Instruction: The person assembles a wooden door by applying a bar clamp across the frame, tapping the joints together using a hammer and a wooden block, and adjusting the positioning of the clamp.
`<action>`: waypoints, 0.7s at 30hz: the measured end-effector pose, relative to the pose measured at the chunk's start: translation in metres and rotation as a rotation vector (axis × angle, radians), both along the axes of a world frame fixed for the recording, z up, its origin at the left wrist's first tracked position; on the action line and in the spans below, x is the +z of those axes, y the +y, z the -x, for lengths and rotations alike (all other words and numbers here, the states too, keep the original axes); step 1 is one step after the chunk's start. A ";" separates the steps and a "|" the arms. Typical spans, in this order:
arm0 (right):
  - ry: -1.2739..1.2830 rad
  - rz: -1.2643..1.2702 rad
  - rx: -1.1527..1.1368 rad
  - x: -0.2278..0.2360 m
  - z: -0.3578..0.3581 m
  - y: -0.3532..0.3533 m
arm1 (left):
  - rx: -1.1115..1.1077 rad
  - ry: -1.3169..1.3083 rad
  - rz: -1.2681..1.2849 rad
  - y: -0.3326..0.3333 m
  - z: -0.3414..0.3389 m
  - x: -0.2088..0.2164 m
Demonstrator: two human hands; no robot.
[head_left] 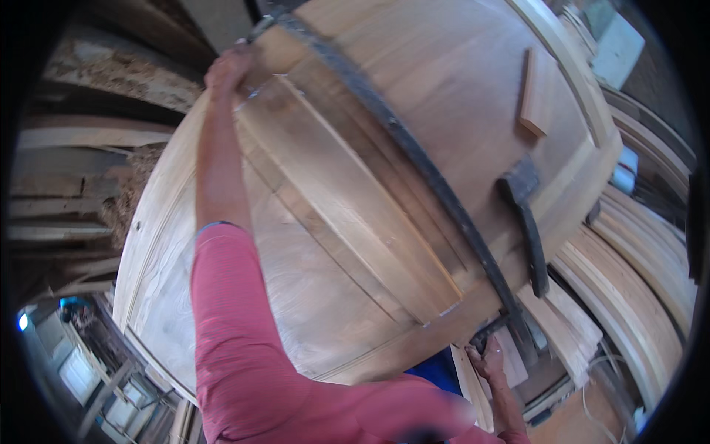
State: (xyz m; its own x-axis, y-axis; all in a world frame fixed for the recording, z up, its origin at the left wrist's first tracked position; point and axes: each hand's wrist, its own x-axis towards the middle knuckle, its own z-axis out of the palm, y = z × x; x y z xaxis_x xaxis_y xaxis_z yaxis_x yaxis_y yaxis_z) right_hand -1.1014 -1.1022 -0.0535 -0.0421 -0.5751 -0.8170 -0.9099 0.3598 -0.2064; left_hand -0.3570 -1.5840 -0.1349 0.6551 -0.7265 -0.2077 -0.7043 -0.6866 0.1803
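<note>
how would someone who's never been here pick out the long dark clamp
Find the big wooden panel filling the middle of the view. The clamp is the long, narrow, dark bar crossing it diagonally from upper left to lower right. Unlike the short, broad-headed dark tool to its right, it reaches from one panel edge to the other.

To your right you have stacked pale boards [625, 296]. Above them, light-blue item [626, 170], kind unclear; farther up, pale flat sheet [620, 50]. Thin light cord [589, 405] curves at your lower right. On your left, wood shavings [144, 181] lie beside planks [55, 185]. Far lower left, small teal object [72, 305], blurred.
</note>
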 end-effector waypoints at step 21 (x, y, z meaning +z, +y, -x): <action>0.159 0.010 0.160 -0.004 0.016 -0.007 | 0.026 -0.117 0.491 0.157 0.082 -0.013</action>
State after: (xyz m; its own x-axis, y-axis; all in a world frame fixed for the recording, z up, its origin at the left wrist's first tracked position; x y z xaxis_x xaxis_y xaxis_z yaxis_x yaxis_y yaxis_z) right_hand -1.1175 -1.1091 -0.0576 -0.0772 -0.5927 -0.8017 -0.9766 0.2067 -0.0588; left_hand -0.4388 -1.4270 -0.1481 0.6730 -0.7028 0.2305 -0.7226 -0.5583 0.4076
